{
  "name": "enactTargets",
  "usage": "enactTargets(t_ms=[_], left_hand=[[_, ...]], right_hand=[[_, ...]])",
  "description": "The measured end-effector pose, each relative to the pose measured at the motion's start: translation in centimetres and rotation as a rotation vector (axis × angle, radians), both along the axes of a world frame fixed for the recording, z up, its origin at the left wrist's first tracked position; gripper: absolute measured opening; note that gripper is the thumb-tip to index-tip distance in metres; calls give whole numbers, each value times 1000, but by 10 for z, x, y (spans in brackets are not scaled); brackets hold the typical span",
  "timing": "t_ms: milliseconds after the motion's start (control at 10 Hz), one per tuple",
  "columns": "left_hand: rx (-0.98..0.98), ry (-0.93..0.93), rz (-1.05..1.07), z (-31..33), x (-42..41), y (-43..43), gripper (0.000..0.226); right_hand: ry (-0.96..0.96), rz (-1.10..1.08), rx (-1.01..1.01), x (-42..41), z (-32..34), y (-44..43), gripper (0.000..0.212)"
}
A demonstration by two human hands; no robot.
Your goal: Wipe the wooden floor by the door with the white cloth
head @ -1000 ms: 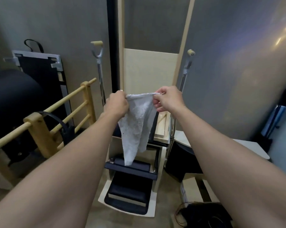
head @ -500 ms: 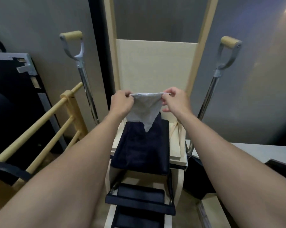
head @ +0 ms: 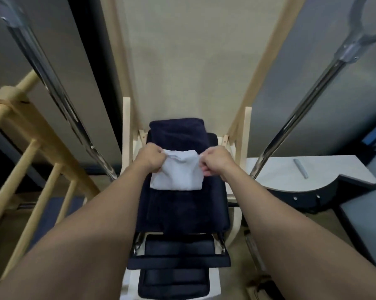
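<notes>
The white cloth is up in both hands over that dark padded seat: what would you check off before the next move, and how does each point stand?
1. Left hand grips the white cloth at its upper corner: ok.
2. Right hand grips the other upper corner: ok.
3. Cloth folded to a compact pad: ok, its lower edge lies straight.
4. Cloth at the floor: not ok, it is over the dark padded seat.
5. Door in sight: cannot tell.
6. Way down past the metal poles on either side: cannot tell; wooden rails crowd the left.
</notes>
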State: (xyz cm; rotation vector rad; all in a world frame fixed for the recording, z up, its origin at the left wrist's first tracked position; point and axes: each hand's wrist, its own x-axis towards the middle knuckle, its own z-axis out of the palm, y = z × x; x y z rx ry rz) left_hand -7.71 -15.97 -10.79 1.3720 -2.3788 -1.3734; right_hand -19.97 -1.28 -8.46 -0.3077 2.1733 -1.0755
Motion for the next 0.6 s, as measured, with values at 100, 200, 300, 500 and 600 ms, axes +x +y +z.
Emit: enactTargets(t_ms=[100,200,300,500,600], left_hand=[[-122,81,25,-18,-18,-19,39],[-274,-190,-294,-48,-18,-13,54],[-256,-400,-467,-78,-7,-1,56],[-206,-321,-366,-41,-1,3,50],[-136,45,-145,15,-6,5,39]], right_hand=[[151,25,-93,-14,-19,-30,50],[376,419,157,-3,-46,-35,52],[417,759,403,23,-71,-27,53],[359,578,237,22,-45,-21,51],[298,296,-217,20,16,-14,27]])
